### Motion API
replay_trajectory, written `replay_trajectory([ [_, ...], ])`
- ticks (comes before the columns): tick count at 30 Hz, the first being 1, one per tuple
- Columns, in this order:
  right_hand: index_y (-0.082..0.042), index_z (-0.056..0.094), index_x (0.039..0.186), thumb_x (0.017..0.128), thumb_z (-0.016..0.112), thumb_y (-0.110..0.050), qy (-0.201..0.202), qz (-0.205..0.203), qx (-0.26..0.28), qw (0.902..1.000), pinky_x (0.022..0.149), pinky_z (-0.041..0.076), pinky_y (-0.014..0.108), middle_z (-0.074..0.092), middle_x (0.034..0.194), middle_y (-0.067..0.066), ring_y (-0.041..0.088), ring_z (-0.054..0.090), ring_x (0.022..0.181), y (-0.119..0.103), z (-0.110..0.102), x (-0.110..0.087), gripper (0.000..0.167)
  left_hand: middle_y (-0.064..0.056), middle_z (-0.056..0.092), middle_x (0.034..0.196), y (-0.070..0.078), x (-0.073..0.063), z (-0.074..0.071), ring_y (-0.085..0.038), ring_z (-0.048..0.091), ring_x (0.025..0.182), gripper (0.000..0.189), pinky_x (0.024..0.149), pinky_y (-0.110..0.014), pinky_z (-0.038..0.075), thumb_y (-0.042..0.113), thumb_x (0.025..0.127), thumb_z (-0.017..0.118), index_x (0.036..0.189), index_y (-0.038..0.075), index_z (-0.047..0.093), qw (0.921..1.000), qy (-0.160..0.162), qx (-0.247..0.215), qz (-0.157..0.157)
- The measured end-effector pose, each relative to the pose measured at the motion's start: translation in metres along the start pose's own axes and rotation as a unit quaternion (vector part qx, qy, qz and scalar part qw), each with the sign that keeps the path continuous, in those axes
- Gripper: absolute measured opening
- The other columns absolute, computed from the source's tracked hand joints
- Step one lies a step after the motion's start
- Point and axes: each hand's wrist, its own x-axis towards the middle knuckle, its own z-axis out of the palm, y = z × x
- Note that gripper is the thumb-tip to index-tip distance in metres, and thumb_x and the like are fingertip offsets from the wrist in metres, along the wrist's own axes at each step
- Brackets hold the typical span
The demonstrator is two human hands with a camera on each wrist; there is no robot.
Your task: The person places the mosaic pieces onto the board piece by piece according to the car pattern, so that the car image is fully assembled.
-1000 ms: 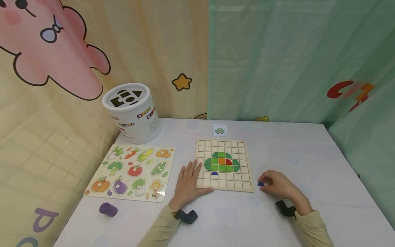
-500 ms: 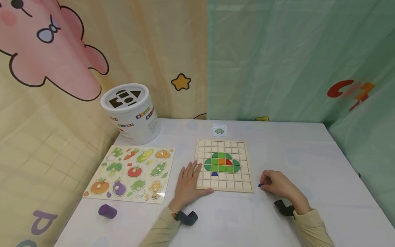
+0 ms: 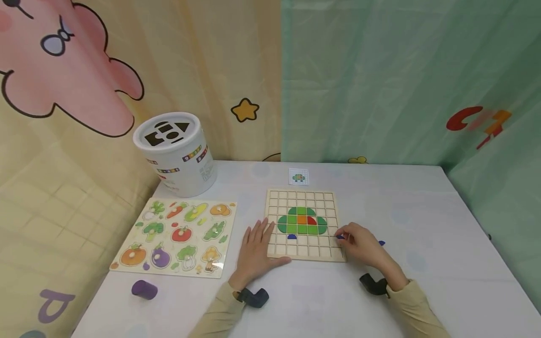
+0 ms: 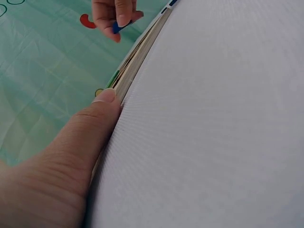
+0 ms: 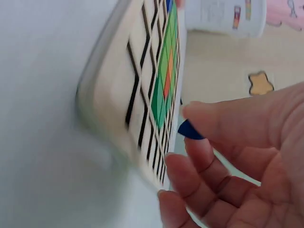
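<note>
My right hand (image 3: 359,241) pinches a small dark blue piece (image 5: 190,130) between thumb and fingertips, just over the right edge of the wooden grid board (image 3: 313,251). On that board, green, orange and red tiles form a rounded shape (image 3: 302,221), and a blue half-round tile (image 3: 292,237) lies below its left part. My left hand (image 3: 254,256) rests with fingers spread on the board's left edge; its thumb (image 4: 85,133) lies along the near edge. Another blue piece (image 3: 382,243) lies on the table right of my right hand, partly hidden by it.
Behind the board lies a small pattern card (image 3: 298,177). To the left are a vegetable puzzle board (image 3: 196,256), a white bucket (image 3: 179,173) with a shape-hole lid, and a purple cylinder (image 3: 144,289). Curtains border the white table (image 3: 313,300) at the back and sides.
My right hand has lifted the blue piece off the table and carried it left to the board's edge, uncovering another blue piece. My left hand stays on the board.
</note>
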Motion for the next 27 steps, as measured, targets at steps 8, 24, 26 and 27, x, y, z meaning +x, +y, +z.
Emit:
replay_trajectory([
  [8,-0.012,0.067,0.082,0.079,0.077,-0.008,-0.023,-0.005,0.076,0.9968,0.054,0.045,0.023,0.059,0.072,-0.01,0.008,0.051,0.063,-0.034,0.033,0.027,0.011,-0.011,0.021,0.155,-0.001,0.0,-0.001,-0.029,0.012,0.142,0.108,0.113,-0.047,0.007,0.08,0.072,0.052,0.15,0.01,0.028,1.0,0.007,0.003,0.006],
  [24,-0.012,0.064,0.074,0.076,0.076,-0.005,-0.037,-0.001,0.081,0.9961,0.047,0.039,0.022,0.054,0.063,-0.008,0.007,0.046,0.054,-0.059,0.064,0.053,0.014,-0.009,0.021,0.155,0.001,0.002,-0.001,-0.027,0.011,0.142,0.107,0.113,-0.046,0.007,0.081,0.072,0.051,0.15,0.011,0.028,1.0,0.0,0.006,0.002],
  [26,-0.013,0.065,0.073,0.078,0.076,-0.007,-0.034,0.001,0.078,0.9964,0.046,0.039,0.022,0.054,0.063,-0.009,0.007,0.046,0.053,-0.059,0.066,0.055,0.013,-0.009,0.02,0.156,0.0,0.001,-0.002,-0.026,0.01,0.142,0.108,0.113,-0.046,0.006,0.082,0.072,0.049,0.15,0.011,0.027,0.9999,-0.005,0.01,0.0],
  [27,-0.013,0.065,0.073,0.078,0.076,-0.008,-0.032,0.004,0.076,0.9966,0.046,0.038,0.022,0.055,0.063,-0.009,0.007,0.046,0.053,-0.06,0.067,0.055,0.013,-0.008,0.02,0.156,-0.001,0.001,-0.002,-0.026,0.01,0.143,0.108,0.113,-0.045,0.006,0.082,0.072,0.049,0.15,0.012,0.027,0.9999,-0.006,0.012,-0.001],
])
